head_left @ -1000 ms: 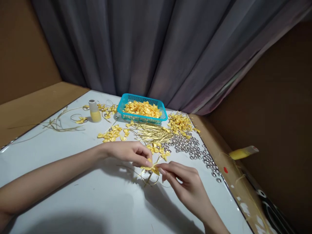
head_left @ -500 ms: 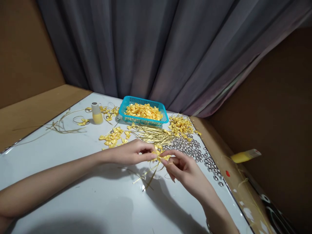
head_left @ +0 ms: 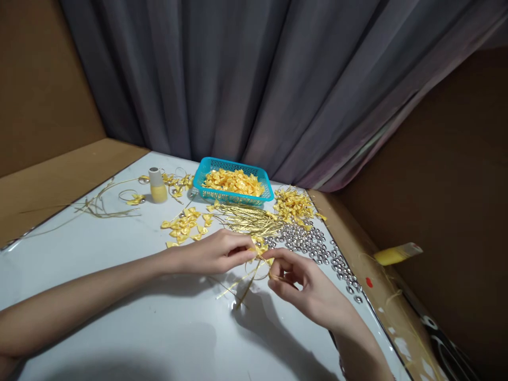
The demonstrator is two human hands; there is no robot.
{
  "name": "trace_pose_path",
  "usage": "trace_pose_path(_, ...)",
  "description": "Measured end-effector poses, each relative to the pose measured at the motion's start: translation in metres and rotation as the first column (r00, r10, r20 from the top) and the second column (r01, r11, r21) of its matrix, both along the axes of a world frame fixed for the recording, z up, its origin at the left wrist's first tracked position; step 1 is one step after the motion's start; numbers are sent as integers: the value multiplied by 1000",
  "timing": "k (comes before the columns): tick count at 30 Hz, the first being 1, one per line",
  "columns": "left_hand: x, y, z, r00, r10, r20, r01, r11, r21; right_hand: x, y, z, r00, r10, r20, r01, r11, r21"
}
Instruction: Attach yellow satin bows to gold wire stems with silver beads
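Over the white tabletop, my left hand (head_left: 228,251) pinches the top of a thin gold cord (head_left: 262,273) between thumb and fingertips. The cord forms a loop whose loose ends hang toward the table. My right hand (head_left: 299,280) is closed, with thumb and curled fingers at the loop's right side and the index fingertip reaching toward the left thumb. Yellow ribbon bows (head_left: 260,245) show just behind the fingertips; whether one is attached to the cord is hidden. Silver beads (head_left: 304,239) are scattered behind my right hand.
A blue basket (head_left: 200,179) full of yellow bows stands at the back. Gold cords (head_left: 252,219) lie before it, with loose bows (head_left: 184,225) to their left and a yellow pile (head_left: 296,206) to the right. A yellow bottle (head_left: 159,191) stands left; scissors (head_left: 444,338) lie lower right.
My right thumb and fingers have moved slightly down and right from the left fingertips, drawing the cord loop into clearer view. My left hand stays almost in place.
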State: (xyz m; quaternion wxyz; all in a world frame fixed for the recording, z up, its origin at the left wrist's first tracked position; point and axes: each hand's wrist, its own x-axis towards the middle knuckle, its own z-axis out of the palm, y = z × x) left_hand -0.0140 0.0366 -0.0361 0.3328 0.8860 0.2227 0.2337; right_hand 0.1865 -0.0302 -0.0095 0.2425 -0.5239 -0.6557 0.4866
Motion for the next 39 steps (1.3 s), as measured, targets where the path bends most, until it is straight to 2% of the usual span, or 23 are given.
trace_pose_path(4,0,-1,-2,999,-29,25,28,997,68,0,5,-1,997,-61,-49,57,996,-64)
trace_pose_path(8,1,-4,-2,997,-66,48,60,991,120,-3,5,-2,996,-86,29,86,996,18)
trace_pose_path(11,0,-4,-2,996,-77,39,69,983,171,-5,2,-3,988,-72,136,55,991,123)
trace_pose_path(13,-1,-4,-3,996,-87,13,82,975,207,-7,-1,-4,973,-60,225,5,971,238)
trace_pose_path(16,-2,-4,-5,995,-95,-27,99,965,245,-8,-5,-8,939,-102,329,-65,886,459)
trace_pose_path(18,-2,-4,-6,995,-96,-36,102,960,260,-9,-6,-11,927,-136,348,-79,840,537)
trace_pose_path(20,-1,-5,-5,995,-99,-26,102,957,272,-10,-7,-12,937,-130,325,-67,845,531)
trace_pose_path(22,0,-5,-3,996,-92,-4,89,959,270,-10,-6,-11,959,-101,264,-34,887,461)
trace_pose_path(27,1,-6,-2,995,-70,73,55,980,189,-5,-3,-8,997,-79,-13,80,986,144)
trace_pose_path(29,1,-7,-4,993,-45,106,30,990,135,-3,-1,-10,983,-143,-118,143,990,-8)
trace_pose_path(31,2,-7,-5,990,6,138,-16,997,70,-2,0,-14,954,-228,-196,218,973,-73)
trace_pose_path(33,3,-7,-5,986,59,153,-60,998,-3,-2,0,-16,925,-287,-248,291,956,-24)
trace_pose_path(36,3,-8,-3,982,110,156,-94,990,-105,-5,-3,-18,905,-307,-296,360,922,142)
trace_pose_path(39,3,-9,-2,975,143,169,-112,977,-184,-10,-12,-19,901,-344,-263,420,845,332)
